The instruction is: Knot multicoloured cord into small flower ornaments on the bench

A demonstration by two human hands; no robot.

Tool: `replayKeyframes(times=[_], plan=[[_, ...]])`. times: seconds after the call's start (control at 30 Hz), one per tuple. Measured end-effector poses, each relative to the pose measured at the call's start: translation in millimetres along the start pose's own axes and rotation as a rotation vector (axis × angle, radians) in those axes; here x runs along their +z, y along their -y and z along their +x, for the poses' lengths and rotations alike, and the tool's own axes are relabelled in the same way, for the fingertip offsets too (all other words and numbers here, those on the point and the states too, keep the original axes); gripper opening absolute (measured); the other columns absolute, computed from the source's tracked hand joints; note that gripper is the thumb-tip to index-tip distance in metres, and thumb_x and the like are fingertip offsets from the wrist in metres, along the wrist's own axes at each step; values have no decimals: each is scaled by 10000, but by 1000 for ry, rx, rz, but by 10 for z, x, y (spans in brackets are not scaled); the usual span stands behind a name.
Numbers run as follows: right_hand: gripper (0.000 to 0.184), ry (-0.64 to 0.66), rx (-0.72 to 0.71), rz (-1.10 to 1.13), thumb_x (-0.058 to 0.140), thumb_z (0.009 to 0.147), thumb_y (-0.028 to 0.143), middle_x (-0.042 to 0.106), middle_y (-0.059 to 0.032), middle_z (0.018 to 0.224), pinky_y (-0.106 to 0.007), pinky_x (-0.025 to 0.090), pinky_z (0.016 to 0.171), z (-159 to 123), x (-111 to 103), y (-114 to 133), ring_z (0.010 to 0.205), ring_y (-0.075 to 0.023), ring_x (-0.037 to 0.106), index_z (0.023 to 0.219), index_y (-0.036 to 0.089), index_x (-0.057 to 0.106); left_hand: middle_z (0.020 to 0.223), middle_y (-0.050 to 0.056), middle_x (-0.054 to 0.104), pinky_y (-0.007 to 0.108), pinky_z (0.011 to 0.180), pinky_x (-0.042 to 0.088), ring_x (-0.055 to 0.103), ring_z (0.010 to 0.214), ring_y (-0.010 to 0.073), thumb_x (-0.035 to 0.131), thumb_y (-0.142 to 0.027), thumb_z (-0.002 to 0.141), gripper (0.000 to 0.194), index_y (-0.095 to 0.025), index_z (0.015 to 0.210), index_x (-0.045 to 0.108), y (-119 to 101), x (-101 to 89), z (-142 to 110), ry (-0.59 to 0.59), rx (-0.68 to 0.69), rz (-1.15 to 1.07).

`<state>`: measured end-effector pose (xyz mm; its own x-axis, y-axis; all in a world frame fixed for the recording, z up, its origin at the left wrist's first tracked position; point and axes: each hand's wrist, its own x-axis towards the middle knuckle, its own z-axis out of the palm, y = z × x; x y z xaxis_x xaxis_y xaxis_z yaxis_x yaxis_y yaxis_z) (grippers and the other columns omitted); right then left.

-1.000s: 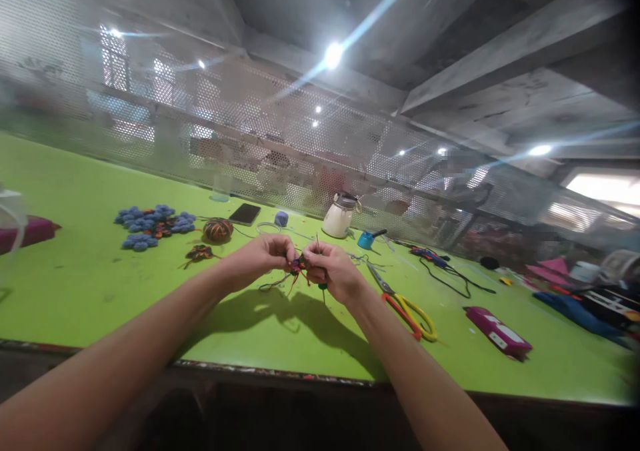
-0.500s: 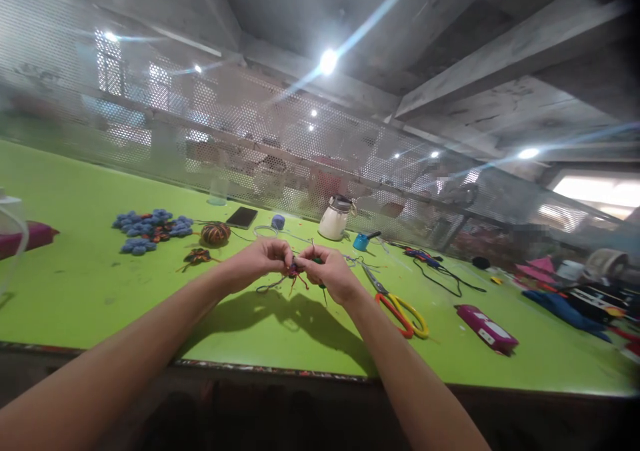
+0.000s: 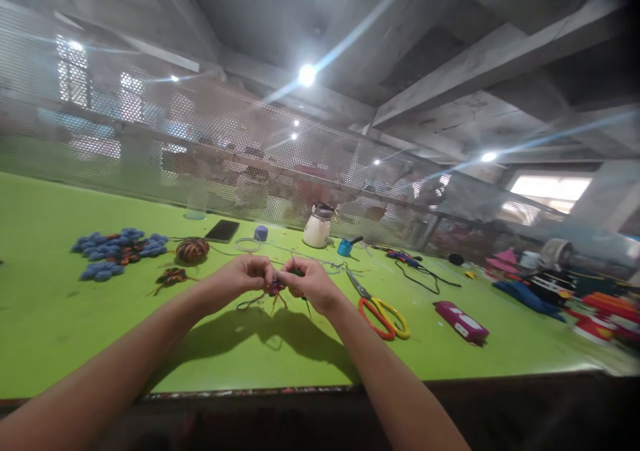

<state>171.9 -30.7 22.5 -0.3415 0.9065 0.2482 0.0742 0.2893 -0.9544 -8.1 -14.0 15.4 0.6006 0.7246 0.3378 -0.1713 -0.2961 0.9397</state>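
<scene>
Left hand [image 3: 253, 274] pinches small yarn piece [image 3: 275, 287]; right hand [image 3: 313, 283] grips thin tool [image 3: 299, 272]. Yarn piece between hands, at left fingertips, loose ends hanging below; left hand nearer. Tool's long axis near upright, top leaning toward left hand. Scissors [image 3: 370, 296] right of right hand. Fingers hide much of yarn piece; tool's working end too small to make out.

Scissors [image 3: 364, 293], yarn ball [image 3: 192, 251], phone [image 3: 223, 231] on green table [image 3: 40, 311].
</scene>
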Motion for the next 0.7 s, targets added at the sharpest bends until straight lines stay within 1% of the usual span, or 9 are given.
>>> replayKeyframes(times=[0.1,0.2,0.3,0.37,0.43,0.57,0.63,0.7], plan=[[359,75,52,147,758,597,422,419,89,437,-203,190,409,0,-10,-3,377,-37,282,663,167,514,646,12,646,276,680,441,575,652,131,726,-268,678,161,-153,632,622,-35,0,-19,24,-4,27],[352,165,125,266,777,575,377,415,88,453,-199,174,411,-4,-37,8,381,-31,267,658,167,506,656,7,640,269,686,433,566,661,128,719,-260,690,145,-158,641,627,-36,-27,-24,51,-3,33],[321,222,151,312,771,577,327,423,84,465,-195,154,408,-6,-65,19,378,-25,262,652,162,505,661,11,639,265,683,423,559,661,126,717,-262,698,140,-154,661,637,-5,-61,-15,84,-21,24],[304,228,141,306,763,582,311,436,81,473,-193,149,407,-6,-73,24,377,-23,268,654,158,510,656,12,636,263,676,419,554,652,124,726,-255,691,141,-150,659,636,17,-74,-9,101,-39,19],[301,188,115,257,760,586,319,443,80,470,-194,162,408,-7,-70,26,377,-24,277,657,154,518,659,12,634,263,682,418,552,656,122,725,-242,693,136,-149,655,633,31,-77,-6,105,-49,15],[289,40,45,61,729,618,365,430,82,467,-204,216,423,-7,-52,18,391,-39,296,671,155,537,684,9,633,267,704,424,559,677,121,714,-197,698,111,-150,644,630,24,-68,-14,113,-60,-8],[238,-2,-30,-122,684,672,354,439,71,494,-212,253,448,-13,-46,18,430,-56,328,680,157,550,692,11,637,270,709,429,564,682,122,714,-165,686,93,-148,645,632,6,-65,-26,123,-70,-34],[171,-12,-174,-375,637,733,303,479,44,550,-222,304,508,-31,-41,30,505,-77,383,685,156,564,688,16,646,268,702,430,568,676,122,708,-131,675,75,-144,660,635,-12,-69,-41,134,-83,-69]])
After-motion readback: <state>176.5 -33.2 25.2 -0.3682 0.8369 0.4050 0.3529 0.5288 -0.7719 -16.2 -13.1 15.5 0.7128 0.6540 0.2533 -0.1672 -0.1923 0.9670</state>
